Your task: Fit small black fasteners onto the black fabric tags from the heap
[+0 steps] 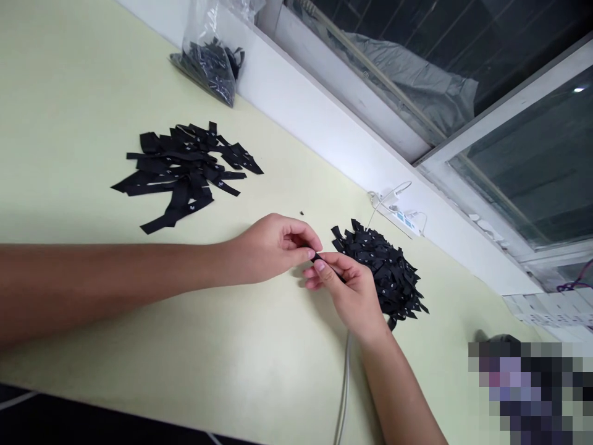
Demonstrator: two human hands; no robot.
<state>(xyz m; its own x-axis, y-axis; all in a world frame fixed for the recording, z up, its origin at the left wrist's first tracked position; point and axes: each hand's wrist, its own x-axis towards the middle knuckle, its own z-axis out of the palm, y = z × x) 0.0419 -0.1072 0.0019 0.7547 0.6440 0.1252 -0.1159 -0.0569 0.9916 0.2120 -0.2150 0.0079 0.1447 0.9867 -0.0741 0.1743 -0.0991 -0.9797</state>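
Observation:
Between my two hands is a short black fabric strip (pixel 317 257), mostly covered by fingers. My left hand (pixel 278 246) pinches one end between thumb and forefinger. From the other side, my right hand (pixel 348 285) grips the strip with its thumb on top, the fingertips of both hands almost touching. Just behind my right hand lies a dense pile of black fabric strips (pixel 389 266) with small white marks. Farther off to the left, a looser heap of longer black strips (pixel 180 161) is spread on the pale table (pixel 185 346).
A clear plastic bag (pixel 208 68) with black pieces stands against the wall. A white power strip (pixel 401 216) with cables lies by the wall. A grey cable (pixel 345 383) crosses the table below my right hand. A tiny dark scrap (pixel 301 213) lies nearby. Windows rise behind.

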